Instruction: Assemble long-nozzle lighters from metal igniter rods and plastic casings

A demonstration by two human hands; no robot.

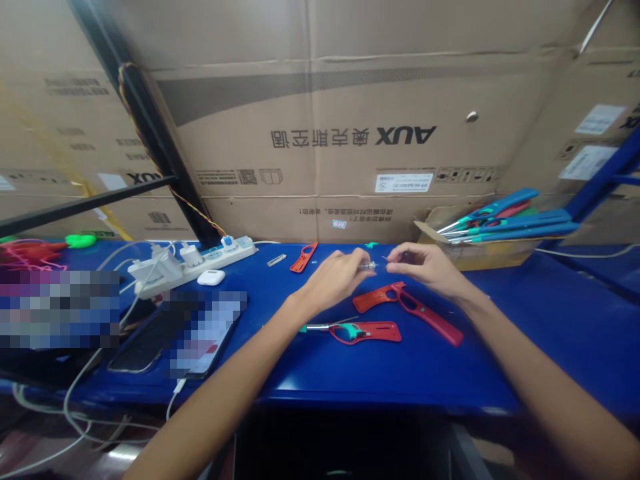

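Note:
My left hand (343, 277) is closed on a small clear part (369, 265) that sticks out between its fingertips. Just right of it, my right hand (423, 267) pinches a thin piece too small to name. The fingertips of both hands are close but apart. Below them on the blue table (310, 370) lie an orange-red casing half (373, 300), a red casing piece (437, 323) and another red half (383, 331) with a green part and a metal tube (317, 327). A smaller red piece (303, 257) lies left of my left hand.
An open cardboard box (495, 255) of blue lighters stands at the back right. At left are a power strip (200, 267) with chargers, a white earbud case (211, 277), a phone (213, 340), a dark device (150, 337) and cables. Cardboard (320, 100) walls the back.

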